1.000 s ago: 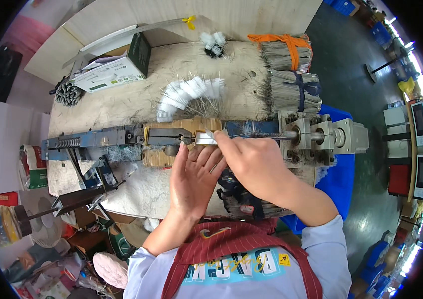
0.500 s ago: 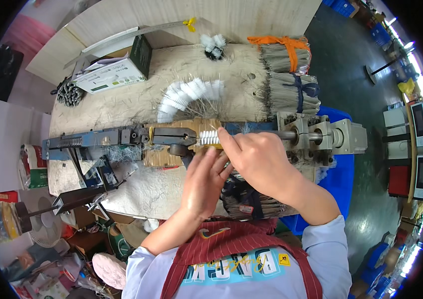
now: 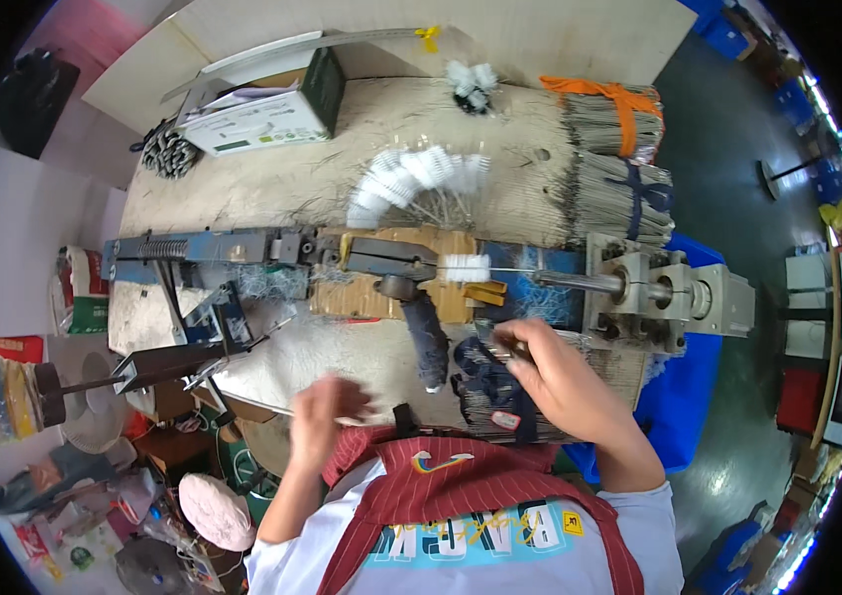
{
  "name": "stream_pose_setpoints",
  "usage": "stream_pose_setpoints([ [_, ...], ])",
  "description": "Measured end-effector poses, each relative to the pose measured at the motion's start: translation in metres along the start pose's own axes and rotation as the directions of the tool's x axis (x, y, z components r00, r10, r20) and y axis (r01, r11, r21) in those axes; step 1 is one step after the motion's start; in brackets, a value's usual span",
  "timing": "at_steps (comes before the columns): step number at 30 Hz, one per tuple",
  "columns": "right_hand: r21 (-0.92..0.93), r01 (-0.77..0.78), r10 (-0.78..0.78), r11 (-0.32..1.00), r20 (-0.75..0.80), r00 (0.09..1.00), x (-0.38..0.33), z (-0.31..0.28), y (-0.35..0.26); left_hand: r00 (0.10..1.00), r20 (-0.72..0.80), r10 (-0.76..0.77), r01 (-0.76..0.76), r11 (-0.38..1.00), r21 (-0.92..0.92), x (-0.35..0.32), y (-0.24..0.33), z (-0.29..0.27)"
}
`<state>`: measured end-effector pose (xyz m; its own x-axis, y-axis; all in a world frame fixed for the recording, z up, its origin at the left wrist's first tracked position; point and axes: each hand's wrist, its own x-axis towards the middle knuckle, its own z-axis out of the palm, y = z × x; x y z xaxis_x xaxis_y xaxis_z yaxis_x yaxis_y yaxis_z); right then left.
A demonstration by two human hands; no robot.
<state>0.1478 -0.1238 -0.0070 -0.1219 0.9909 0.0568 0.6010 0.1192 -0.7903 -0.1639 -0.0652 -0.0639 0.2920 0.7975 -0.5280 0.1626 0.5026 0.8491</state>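
Note:
A small white-bristled wire brush (image 3: 466,268) is held level between the dark jaws (image 3: 391,258) of a bench device and a steel spindle (image 3: 580,283), its thin wire stem running to the spindle. My right hand (image 3: 565,382) is below it, fingers closed at a bundle of wires (image 3: 490,382) tied with dark cloth; what they grip is too small to make out. Near the front edge of the bench, apart from the device, is my left hand (image 3: 322,412), its fingers smeared by motion. A dark wrapped lever (image 3: 425,342) hangs from the jaws between my hands.
Finished white brushes (image 3: 411,178) lie fanned out behind the device. Two wire bundles (image 3: 619,193) are at the far right, near a blue bin (image 3: 684,397). A carton (image 3: 262,119) stands at the back left. Another rod-like arm (image 3: 173,367) juts out at left.
Both hands have left the white brush. My left hand has drawn back toward me and leftward; my right hand has dropped to the wire bundle. The lever now shows fully, and the view has shifted.

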Motion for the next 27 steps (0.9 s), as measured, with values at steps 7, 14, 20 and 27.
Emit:
stream_pose_setpoints([
  [7, 0.074, -0.138, 0.133, 0.988, 0.065, 0.989, 0.008, 0.045, 0.007, 0.349, -0.901, 0.256, -0.188, 0.962, 0.200, -0.041, -0.071, -0.183],
  [14, 0.393, -0.432, 0.409, 0.812, 0.144, 0.901, 0.034, 0.090, -0.003, 0.460, -0.804, 0.376, -0.344, 0.910, 0.229, -0.031, -0.061, -0.124],
  [20, 0.316, -0.190, 0.195, 0.930, 0.014, 0.981, 0.017, 0.036, -0.064, 0.761, -0.620, 0.192, -0.235, 0.972, 0.014, -0.046, -0.019, -0.050],
  [27, -0.421, 0.178, -0.260, 0.889, -0.145, 0.955, 0.058, -0.007, -0.046, 0.210, 0.548, 0.809, -0.760, -0.218, 0.613, 0.004, 0.085, 0.050],
])
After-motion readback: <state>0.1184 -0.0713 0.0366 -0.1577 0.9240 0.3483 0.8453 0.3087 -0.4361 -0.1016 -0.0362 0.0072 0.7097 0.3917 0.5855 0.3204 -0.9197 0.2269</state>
